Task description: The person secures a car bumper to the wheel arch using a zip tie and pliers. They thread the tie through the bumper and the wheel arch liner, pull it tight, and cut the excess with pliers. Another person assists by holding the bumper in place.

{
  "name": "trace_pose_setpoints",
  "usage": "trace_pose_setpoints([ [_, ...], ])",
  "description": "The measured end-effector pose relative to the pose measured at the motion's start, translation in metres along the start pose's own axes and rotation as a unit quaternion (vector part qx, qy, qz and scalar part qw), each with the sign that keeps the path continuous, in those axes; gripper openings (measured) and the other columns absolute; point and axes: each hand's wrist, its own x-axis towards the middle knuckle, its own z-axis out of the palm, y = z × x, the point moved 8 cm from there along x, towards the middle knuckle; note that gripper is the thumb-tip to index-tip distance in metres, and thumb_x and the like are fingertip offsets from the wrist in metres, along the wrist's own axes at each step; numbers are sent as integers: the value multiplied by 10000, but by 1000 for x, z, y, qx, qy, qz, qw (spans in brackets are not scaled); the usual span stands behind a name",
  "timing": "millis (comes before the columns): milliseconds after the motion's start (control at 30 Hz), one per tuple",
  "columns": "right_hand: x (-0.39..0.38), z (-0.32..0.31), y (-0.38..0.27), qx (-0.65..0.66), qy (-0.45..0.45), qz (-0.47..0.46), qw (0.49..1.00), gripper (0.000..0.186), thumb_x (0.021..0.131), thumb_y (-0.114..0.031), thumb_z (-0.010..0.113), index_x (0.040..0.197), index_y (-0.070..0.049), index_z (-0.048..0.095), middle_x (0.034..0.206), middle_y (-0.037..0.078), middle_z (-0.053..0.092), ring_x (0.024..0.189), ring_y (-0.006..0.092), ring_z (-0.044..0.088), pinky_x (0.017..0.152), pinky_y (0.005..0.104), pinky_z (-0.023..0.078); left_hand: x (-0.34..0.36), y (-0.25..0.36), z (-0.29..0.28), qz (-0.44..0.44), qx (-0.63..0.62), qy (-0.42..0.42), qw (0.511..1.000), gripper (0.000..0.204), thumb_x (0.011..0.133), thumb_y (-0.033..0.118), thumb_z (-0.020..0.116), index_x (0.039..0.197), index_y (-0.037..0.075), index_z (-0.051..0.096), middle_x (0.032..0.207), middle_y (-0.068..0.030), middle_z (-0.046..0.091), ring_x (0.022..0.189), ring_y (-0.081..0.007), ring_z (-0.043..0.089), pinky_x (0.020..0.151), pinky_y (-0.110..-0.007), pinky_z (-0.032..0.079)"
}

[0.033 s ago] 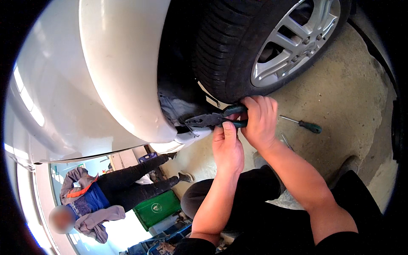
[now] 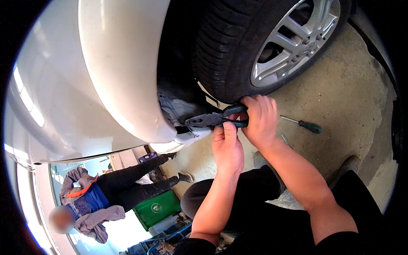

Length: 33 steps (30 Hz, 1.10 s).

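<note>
My right hand (image 2: 260, 121) is wrapped around the dark green handles of a pair of pliers (image 2: 205, 119). The handles are spread a little apart. My left hand (image 2: 228, 146) is closed beside it, its thumb pressed to the lower handle near the pivot; its other fingers are mostly hidden. The dark jaws point left, against the lower edge of the black wheel-arch liner (image 2: 180, 104), where it meets the pale bumper (image 2: 123, 76). Whether the jaws grip anything there I cannot tell.
A tyre (image 2: 225, 51) on a silver wheel rim (image 2: 293, 46) stands just above my hands. On the concrete floor lies a screwdriver (image 2: 309, 126) with a dark green handle. At lower left another person (image 2: 97, 191) stands near a green bin (image 2: 158, 209).
</note>
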Motion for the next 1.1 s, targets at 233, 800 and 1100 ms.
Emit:
trace_pose_setpoints([
  [233, 8, -6, -1, -23, -29, -13, 999, 399, 760, -132, 701, 1137, -76, 585, 954, 86, 601, 878, 293, 579, 850, 454, 407, 2, 0, -2, 6, 8, 2, 1000, 355, 1084, 283, 544, 1325, 25, 578, 1375, -123, 614, 1275, -241, 568, 1168, -422, 364],
  [800, -17, 8, -13, -42, 18, 38, 998, 547, 792, -189, 744, 1262, -40, 507, 1152, 178, 559, 980, 381, 547, 876, 506, 415, -3, 5, -5, -18, -39, 69, 997, 272, 1096, 233, 530, 1243, 17, 605, 1210, -60, 647, 1114, -150, 573, 1012, -320, 444],
  [1100, -22, 10, -17, -24, -1, 57, 998, 711, 749, -203, 823, 1329, 1, 466, 1218, 234, 529, 1044, 417, 513, 906, 525, 395, -7, 3, -8, -23, -47, 80, 995, 331, 1096, 247, 528, 1344, 32, 568, 1257, -52, 632, 1128, -138, 578, 992, -297, 470],
])
